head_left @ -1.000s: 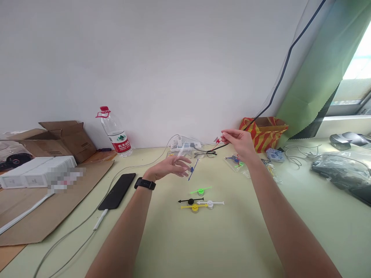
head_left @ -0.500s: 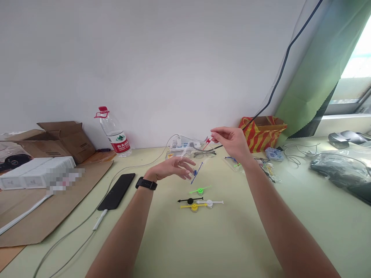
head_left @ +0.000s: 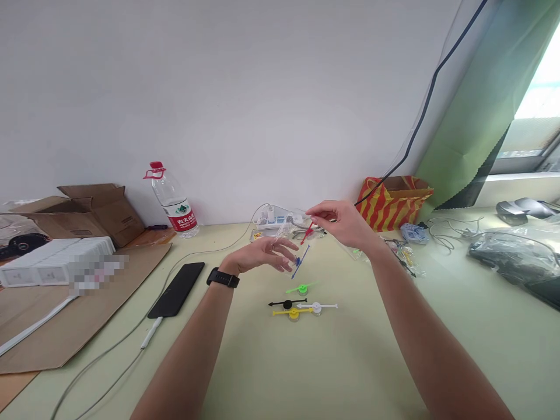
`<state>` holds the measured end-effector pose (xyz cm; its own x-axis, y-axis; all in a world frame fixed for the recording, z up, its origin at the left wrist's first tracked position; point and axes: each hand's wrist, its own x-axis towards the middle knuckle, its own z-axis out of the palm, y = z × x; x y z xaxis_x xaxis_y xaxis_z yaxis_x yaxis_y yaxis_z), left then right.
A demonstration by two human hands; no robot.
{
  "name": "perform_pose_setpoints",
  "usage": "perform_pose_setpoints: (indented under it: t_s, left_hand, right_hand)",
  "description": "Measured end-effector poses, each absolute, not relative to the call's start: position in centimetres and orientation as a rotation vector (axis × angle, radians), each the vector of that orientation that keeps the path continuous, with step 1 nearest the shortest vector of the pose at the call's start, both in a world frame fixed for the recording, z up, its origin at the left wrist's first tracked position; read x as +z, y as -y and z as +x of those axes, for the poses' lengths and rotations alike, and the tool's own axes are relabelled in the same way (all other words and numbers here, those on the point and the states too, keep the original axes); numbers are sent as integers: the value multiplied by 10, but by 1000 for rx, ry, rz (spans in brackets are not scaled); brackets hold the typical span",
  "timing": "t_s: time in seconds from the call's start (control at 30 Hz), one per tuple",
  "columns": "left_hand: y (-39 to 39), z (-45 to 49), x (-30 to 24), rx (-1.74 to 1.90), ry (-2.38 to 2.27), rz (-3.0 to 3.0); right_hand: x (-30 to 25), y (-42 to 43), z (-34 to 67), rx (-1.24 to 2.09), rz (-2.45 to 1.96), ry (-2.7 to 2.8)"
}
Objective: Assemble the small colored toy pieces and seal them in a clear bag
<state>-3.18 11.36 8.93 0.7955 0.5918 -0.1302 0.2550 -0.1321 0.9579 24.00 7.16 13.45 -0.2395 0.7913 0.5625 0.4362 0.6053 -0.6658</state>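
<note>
My right hand [head_left: 343,223] pinches a red arrow spinner [head_left: 308,233] by one end, above the far part of the table. Lower and to the left, my left hand [head_left: 266,255] has curled fingers with a blue arrow spinner [head_left: 300,261] at their tips; the exact grip is partly hidden. Thin clear plastic [head_left: 284,229] shows just above those fingers. On the table below lie a green arrow spinner [head_left: 303,289], a black one [head_left: 287,304], a white one [head_left: 316,307] and a yellow one [head_left: 293,314], close together.
Behind my hands are a white power strip [head_left: 271,216] and glasses [head_left: 321,233]. A red-yellow bag [head_left: 391,204] and small packets [head_left: 406,259] lie right. Left are a phone [head_left: 177,289], a water bottle [head_left: 177,204], a cable [head_left: 118,344] and cardboard [head_left: 126,286].
My right hand has moved left and slightly down with the red arrow spinner, closer to my left hand. The left hand and blue spinner have shifted slightly right.
</note>
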Motion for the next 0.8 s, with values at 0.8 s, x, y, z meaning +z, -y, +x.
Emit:
perform_pose_setpoints:
  t_s: [0.8]
  left_hand:
    - [-106,-16,89,249,-620,1724]
  right_hand:
    - [137,-67,245,664,-1107,2048]
